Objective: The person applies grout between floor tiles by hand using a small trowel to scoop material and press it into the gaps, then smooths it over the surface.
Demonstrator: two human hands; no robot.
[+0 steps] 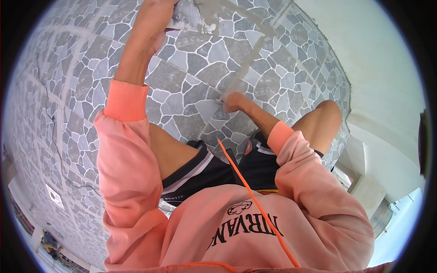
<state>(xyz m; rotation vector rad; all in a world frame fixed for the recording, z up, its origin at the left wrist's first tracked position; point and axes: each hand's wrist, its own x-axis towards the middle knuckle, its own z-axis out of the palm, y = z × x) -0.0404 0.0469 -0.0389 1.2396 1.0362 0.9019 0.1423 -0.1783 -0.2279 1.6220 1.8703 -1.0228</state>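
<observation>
Crouching over a floor (68,91) of grey stone-pattern tiles with white joints, the person reaches both arms up the frame. Near the top centre, the left hand (152,18) presses down by a patch of wet grey grout (207,16); its fingers run past the frame's upper edge, so I cannot tell how far it is open or whether it has hold of anything. At the centre, the right hand (234,101) is curled closed with its fingertips on a tile joint, at the lower end of a grey grout smear (248,63) running diagonally toward the upper right; whether it grips something small I cannot tell. An orange cord (255,202) crosses the pink sweatshirt (236,227) at bottom centre.
</observation>
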